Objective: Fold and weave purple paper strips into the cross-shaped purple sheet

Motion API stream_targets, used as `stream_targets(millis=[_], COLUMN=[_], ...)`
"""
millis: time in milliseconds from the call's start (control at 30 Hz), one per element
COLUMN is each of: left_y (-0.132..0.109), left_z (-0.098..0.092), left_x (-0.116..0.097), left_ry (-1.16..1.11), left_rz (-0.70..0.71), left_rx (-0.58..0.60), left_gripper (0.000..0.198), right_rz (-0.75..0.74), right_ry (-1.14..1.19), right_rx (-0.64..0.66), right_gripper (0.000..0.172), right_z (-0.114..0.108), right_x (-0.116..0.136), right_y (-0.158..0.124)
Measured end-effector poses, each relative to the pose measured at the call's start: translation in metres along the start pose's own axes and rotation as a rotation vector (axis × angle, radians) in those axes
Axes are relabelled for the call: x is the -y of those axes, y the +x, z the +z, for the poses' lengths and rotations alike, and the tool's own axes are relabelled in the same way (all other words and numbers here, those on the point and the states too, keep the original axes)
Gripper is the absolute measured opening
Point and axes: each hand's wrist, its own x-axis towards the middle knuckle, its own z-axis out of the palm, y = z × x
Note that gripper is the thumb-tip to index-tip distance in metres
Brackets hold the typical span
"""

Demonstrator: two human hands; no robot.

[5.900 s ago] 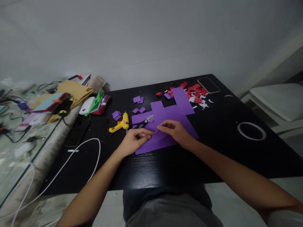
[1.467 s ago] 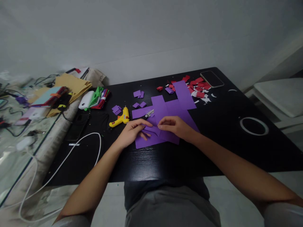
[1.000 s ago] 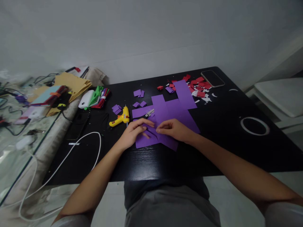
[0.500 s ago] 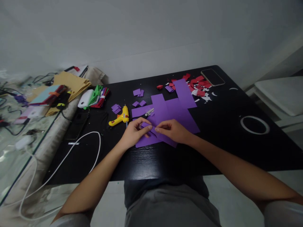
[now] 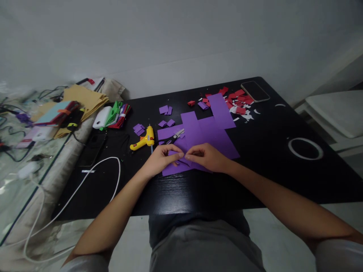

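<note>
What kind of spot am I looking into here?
Probably a makeshift paper-craft table in a room, perhaps at home: a yellow glue gun and scissors lie by purple paper sheets, with red paper pieces farther back.

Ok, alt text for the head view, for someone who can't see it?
A left hand and right hand nearly touch over overlapping purple paper sheets on a black table; whether they hold anything is unclear. Black-handled metal scissors lie on the sheets, a yellow plastic glue gun left of them, red and white paper scraps to the right.
</note>
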Motion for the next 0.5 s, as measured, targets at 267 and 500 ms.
stream_targets(millis=[267,500], left_y=[-0.0012,-0.0012], left_z=[0.0013,-0.0021], left_x=[-0.0012,-0.0021], left_ry=[0.046,0.013], left_rz=[0.005,0.0], left_rx=[-0.038,-0.042], left_gripper=[0.029,0.023], right_rz=[0.01,0.0], right_ry=[0.001,-0.008], right_rx=[0.03,0.021], right_gripper=[0.027,0.026], right_z=[-0.0019,-0.003], right_x=[0.0008,0.0013], right_y=[0.0005,0.0005])
